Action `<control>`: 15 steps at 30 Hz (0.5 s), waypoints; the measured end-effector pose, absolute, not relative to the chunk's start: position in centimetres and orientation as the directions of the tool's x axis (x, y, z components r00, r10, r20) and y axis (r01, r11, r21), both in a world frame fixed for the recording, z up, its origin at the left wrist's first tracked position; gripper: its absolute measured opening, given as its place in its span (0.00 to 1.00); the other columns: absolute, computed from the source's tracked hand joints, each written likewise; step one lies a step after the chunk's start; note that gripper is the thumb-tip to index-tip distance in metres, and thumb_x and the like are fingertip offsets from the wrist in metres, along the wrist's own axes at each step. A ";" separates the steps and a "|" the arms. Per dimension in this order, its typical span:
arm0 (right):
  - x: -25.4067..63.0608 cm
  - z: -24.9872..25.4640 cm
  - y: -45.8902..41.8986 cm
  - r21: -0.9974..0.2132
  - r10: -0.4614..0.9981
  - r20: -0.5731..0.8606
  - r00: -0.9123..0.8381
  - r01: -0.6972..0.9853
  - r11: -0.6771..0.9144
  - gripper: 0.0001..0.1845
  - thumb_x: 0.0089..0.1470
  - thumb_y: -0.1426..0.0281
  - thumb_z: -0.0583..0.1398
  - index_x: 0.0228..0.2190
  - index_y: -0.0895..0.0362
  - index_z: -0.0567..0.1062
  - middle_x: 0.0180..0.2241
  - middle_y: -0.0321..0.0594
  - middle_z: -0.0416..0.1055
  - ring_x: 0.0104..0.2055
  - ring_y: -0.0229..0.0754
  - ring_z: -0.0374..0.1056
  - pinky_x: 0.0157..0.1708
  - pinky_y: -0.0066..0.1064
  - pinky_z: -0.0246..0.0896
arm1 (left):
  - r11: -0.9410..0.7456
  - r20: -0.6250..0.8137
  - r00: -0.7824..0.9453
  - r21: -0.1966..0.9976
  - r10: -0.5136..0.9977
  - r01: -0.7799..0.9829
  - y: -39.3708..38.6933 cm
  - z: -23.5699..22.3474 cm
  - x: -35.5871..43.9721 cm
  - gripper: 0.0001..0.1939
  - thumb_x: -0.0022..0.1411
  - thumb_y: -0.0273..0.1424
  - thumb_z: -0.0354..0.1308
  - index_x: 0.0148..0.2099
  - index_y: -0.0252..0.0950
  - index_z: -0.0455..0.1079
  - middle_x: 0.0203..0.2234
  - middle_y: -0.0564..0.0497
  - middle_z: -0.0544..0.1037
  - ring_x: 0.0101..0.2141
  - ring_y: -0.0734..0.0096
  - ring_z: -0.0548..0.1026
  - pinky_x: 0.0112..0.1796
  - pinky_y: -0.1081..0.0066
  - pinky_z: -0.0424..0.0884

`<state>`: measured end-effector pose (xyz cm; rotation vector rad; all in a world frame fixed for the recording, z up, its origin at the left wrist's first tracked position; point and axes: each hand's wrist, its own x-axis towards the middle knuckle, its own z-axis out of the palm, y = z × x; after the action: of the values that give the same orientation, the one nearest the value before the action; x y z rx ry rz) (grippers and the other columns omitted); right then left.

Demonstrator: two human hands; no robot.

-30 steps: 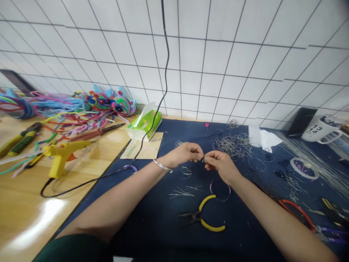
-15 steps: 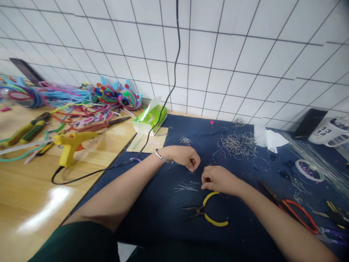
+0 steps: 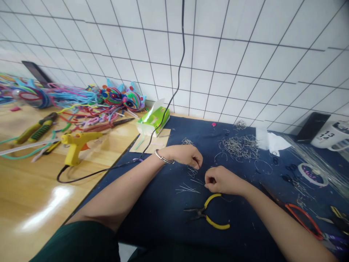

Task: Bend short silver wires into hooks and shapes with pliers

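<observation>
The two hands, together a second ago, have parted and lowered at centre frame. The left hand curls just above a small wire coil; the right hand is curled too. Whether either grips anything, I cannot tell. Straight wires fan mostly sideways, left of the right fingertips, the nearer hand. Below, yellow-handled pliers lie spread.
</observation>
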<state>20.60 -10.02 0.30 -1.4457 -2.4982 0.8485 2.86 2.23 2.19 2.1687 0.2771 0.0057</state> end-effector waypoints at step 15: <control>21.5 0.4 -9.6 -0.577 0.870 -0.141 -0.472 0.754 0.315 0.04 0.41 0.74 0.56 0.21 0.58 0.71 0.20 0.33 0.67 0.20 0.31 0.60 0.20 0.22 0.49 | -0.619 -0.017 0.977 0.771 0.214 0.149 -0.1 2.6 4.0 0.11 0.47 0.24 0.55 0.31 0.44 0.75 0.21 0.57 0.76 0.23 0.73 0.71 0.25 0.77 0.60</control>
<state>21.52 -9.62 0.45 -1.4927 -2.3818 0.8775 4.00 -0.14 2.57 2.2489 0.2530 0.0955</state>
